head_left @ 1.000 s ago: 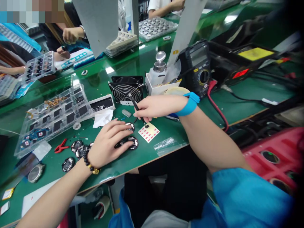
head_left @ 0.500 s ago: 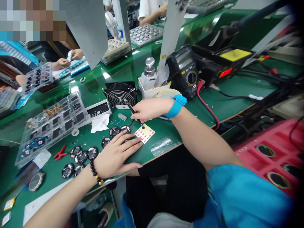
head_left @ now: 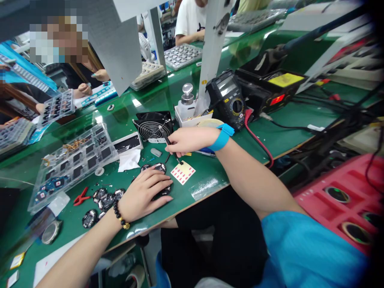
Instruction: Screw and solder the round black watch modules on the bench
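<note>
Left hand (head_left: 145, 192) has drawn back off the edge of the sticker sheet (head_left: 183, 173) since half a second ago and lies palm down over some round black parts (head_left: 161, 167), fingers loosely open; whether it grips any cannot be told. Right hand (head_left: 189, 140) is closed in a pinch around black tweezers (head_left: 165, 136), their tip at a small dark spot on the sheet's upper part. That sheet lies flat on the green table (head_left: 231, 160), just beside the left fingertips, printed with small red marks. Lettering on the multimeter (head_left: 229, 100) and the yellow label (head_left: 286, 80) behind it is too small to read.
</note>
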`<state>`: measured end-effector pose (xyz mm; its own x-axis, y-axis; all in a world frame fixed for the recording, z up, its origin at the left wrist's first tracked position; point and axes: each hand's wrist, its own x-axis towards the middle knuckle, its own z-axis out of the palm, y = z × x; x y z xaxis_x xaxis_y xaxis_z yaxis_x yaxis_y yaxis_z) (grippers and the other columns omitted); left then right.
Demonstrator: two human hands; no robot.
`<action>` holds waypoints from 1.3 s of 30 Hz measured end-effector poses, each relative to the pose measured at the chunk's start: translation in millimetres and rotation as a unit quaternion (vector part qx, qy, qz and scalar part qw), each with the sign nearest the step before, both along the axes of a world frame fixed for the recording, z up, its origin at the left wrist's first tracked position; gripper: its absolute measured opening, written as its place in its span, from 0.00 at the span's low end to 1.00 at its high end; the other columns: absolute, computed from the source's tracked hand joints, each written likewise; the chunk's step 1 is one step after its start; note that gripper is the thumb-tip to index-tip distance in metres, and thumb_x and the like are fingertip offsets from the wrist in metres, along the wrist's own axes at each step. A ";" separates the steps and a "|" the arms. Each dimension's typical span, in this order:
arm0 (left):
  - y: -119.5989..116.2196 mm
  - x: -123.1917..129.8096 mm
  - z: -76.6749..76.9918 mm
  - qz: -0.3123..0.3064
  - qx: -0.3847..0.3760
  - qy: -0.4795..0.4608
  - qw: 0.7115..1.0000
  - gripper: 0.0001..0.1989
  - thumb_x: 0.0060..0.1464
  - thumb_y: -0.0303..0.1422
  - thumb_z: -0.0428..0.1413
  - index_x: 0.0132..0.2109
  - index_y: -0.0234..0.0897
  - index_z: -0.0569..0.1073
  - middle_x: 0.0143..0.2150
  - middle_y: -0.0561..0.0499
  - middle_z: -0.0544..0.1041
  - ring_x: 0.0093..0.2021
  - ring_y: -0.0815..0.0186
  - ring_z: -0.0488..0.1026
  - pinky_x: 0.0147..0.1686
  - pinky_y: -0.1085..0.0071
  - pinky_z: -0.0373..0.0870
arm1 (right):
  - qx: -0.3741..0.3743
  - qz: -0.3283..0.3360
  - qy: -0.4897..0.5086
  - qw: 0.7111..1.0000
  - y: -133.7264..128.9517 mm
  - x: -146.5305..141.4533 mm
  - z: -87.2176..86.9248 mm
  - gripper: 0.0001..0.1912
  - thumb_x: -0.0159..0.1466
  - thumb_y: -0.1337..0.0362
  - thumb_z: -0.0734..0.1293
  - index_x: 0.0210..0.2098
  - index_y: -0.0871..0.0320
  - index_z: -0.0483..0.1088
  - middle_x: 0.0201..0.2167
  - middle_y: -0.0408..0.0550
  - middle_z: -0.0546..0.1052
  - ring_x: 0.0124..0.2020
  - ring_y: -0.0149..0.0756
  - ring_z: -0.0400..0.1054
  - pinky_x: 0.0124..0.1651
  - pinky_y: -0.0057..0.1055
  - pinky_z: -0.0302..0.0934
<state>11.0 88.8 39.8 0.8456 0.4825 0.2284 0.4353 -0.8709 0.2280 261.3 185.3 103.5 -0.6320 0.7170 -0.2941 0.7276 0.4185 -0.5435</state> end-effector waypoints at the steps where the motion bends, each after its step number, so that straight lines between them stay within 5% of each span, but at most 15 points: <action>1: 0.6 -0.8 0.2 0.003 0.000 -0.002 1.000 0.19 0.68 0.41 0.57 0.60 0.38 0.75 0.58 0.43 0.79 0.62 0.54 0.72 0.67 0.50 0.67 | 0.005 0.003 -0.003 1.000 0.7 0.5 -1.8 0.18 0.71 0.60 0.62 0.26 0.58 0.68 0.30 0.47 0.82 0.30 0.37 0.75 0.33 0.32 0.61; 16: 3.0 -3.2 2.8 -0.003 0.005 -0.005 1.000 0.17 0.68 0.38 0.58 0.59 0.37 0.75 0.58 0.43 0.79 0.62 0.55 0.73 0.66 0.52 0.69 | 0.018 0.048 0.002 0.999 -0.1 -0.4 -5.4 0.21 0.73 0.58 0.62 0.25 0.60 0.71 0.28 0.49 0.81 0.27 0.36 0.72 0.32 0.31 0.58; 31: 4.7 -6.6 3.9 0.003 0.014 -0.033 0.999 0.15 0.68 0.37 0.57 0.58 0.40 0.77 0.55 0.44 0.81 0.59 0.58 0.76 0.64 0.54 0.72 | 0.068 -0.022 -0.005 0.997 2.0 -0.7 -3.0 0.19 0.72 0.58 0.63 0.25 0.57 0.65 0.27 0.47 0.81 0.28 0.37 0.73 0.31 0.33 0.57; 39: -1.6 -2.7 -1.0 -0.038 0.019 0.041 0.998 0.27 0.68 0.45 0.56 0.68 0.38 0.68 0.67 0.43 0.74 0.71 0.50 0.65 0.70 0.45 0.63 | 0.029 0.022 0.010 0.999 3.6 -2.7 -6.9 0.22 0.73 0.58 0.62 0.24 0.59 0.69 0.27 0.48 0.80 0.26 0.35 0.72 0.31 0.31 0.59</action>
<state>8.3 87.2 38.8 0.8964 0.4081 0.1731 0.3830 -0.9096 0.1612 258.6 188.8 96.6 -0.6678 0.7045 -0.2403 0.6979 0.4805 -0.5311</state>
